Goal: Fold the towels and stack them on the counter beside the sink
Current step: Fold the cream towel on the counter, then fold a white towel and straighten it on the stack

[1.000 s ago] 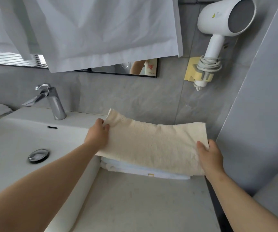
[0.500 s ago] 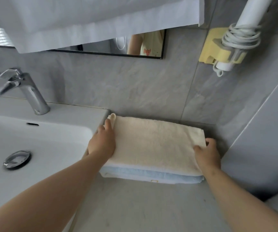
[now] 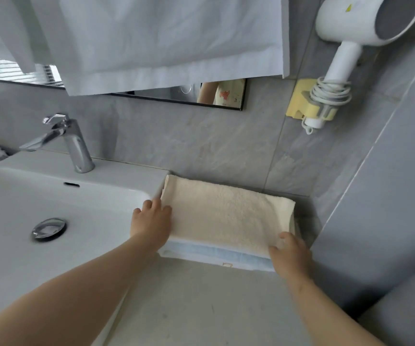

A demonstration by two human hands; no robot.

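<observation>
lying folded on blue towel (image 3: pixel 211 255), cream towel (image 3: pixel 226 216) is stacked on counter (image 3: pixel 201 308) right of sink (image 3: pixel 126 179), against wall. left hand (image 3: pixel 151 223) is set at its left edge, right hand (image 3: pixel 292 255) on front-right corner; pinching or pressing cannot be told.

Top towel (image 3: pixel 226 211) lies on bottom towel (image 3: pixel 216 255), both on desk (image 3: pixel 201 308) right of sink (image 3: pixel 126 176), against back wall (image 3: pixel 201 146). Faucet (image 3: pixel 74 143) at sink's back rim. Hair dryer (image 3: pixel 366 23) on wall, right of mirror (image 3: pixel 171 92).
</observation>
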